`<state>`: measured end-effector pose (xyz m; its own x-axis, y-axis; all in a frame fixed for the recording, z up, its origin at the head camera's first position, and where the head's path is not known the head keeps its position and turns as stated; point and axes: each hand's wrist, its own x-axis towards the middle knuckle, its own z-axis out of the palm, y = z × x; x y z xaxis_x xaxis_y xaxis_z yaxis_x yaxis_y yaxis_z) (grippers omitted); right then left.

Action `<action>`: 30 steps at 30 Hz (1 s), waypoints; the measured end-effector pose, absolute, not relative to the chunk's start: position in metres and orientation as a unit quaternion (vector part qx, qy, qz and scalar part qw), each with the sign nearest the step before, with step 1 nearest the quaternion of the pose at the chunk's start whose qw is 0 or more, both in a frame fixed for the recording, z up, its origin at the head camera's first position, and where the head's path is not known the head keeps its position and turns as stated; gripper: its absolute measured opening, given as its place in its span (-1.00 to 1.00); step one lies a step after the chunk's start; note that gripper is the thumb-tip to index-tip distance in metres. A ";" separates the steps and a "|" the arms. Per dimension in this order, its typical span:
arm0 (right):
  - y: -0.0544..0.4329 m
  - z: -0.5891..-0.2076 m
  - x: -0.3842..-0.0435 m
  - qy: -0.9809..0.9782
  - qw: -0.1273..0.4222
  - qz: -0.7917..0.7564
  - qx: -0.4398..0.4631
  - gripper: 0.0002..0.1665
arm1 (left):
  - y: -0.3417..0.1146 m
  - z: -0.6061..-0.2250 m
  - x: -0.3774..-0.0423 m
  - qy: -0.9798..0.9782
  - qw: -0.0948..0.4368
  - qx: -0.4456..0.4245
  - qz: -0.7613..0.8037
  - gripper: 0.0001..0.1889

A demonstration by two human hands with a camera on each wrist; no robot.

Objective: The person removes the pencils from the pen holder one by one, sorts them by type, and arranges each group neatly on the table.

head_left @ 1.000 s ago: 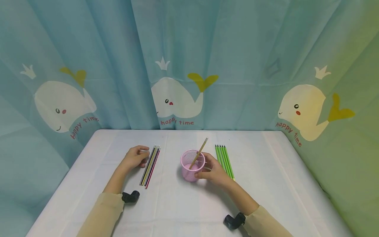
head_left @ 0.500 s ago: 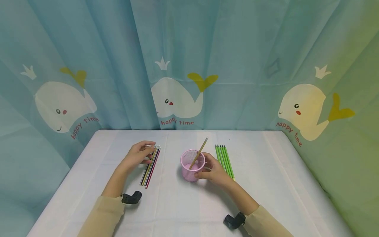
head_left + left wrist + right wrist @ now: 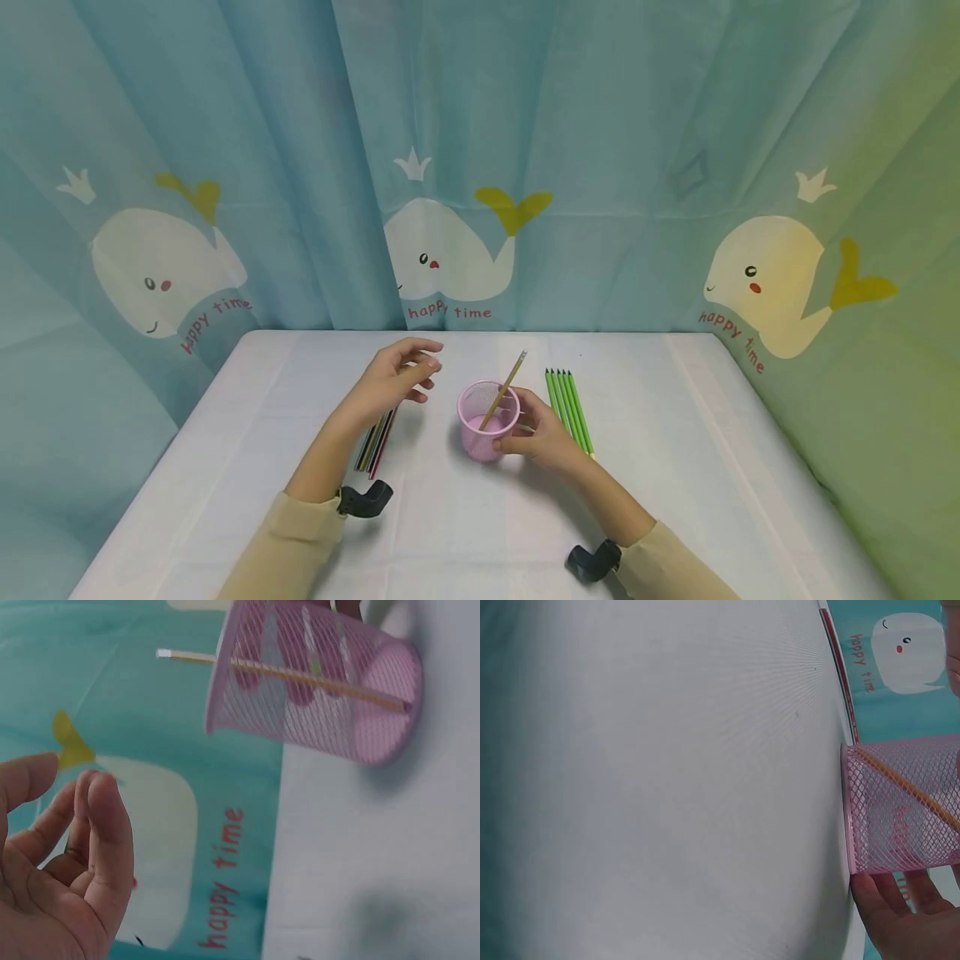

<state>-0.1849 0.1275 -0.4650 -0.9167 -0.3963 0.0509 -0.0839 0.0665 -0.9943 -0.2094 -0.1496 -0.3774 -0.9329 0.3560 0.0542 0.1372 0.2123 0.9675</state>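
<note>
My left hand [image 3: 393, 379] hangs over the upper part of a row of several dark, striped pencils [image 3: 377, 443], partly covering them. In the left wrist view its fingers [image 3: 110, 825] are loosely bent, with nothing between thumb and fingertips. My right hand [image 3: 543, 429] holds a pink mesh pencil cup [image 3: 477, 447] from its right side, thumb at the near side low down and fingers [image 3: 300, 690] spread behind the mesh. One gold-coloured pencil [image 3: 504, 390] leans inside the cup, its white-tipped eraser end sticking out above the rim.
Several green pencils [image 3: 570, 408] lie side by side just right of the cup, dark points facing away. A white cloth covers the table [image 3: 450, 542]. Behind its far edge hangs a blue curtain [image 3: 615, 125] printed with whales.
My left hand has moved right and away from me, from beside the dark pencils to above their far ends, heading toward the cup side. Right hand, cup and gold pencil have stayed put.
</note>
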 end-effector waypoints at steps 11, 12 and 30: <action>0.127 -0.466 -0.185 0.725 0.110 -0.661 -0.161 -0.05 | -0.114 -0.370 -0.209 0.775 0.079 0.198 0.594 -0.63; 0.128 -0.466 -0.185 0.724 0.110 -0.662 -0.160 -0.05 | -0.111 -0.370 -0.210 0.772 0.081 0.203 0.597 -0.63; 0.128 -0.466 -0.184 0.725 0.122 -0.657 -0.166 -0.04 | -0.060 -0.384 -0.217 0.835 -0.069 0.269 0.475 -0.68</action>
<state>-0.1836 0.1276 -0.4656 -0.9149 -0.4016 0.0412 -0.0803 0.0810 -0.9935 -0.2174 -0.0597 -0.3837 -0.8457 0.3831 0.3715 0.5150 0.4038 0.7561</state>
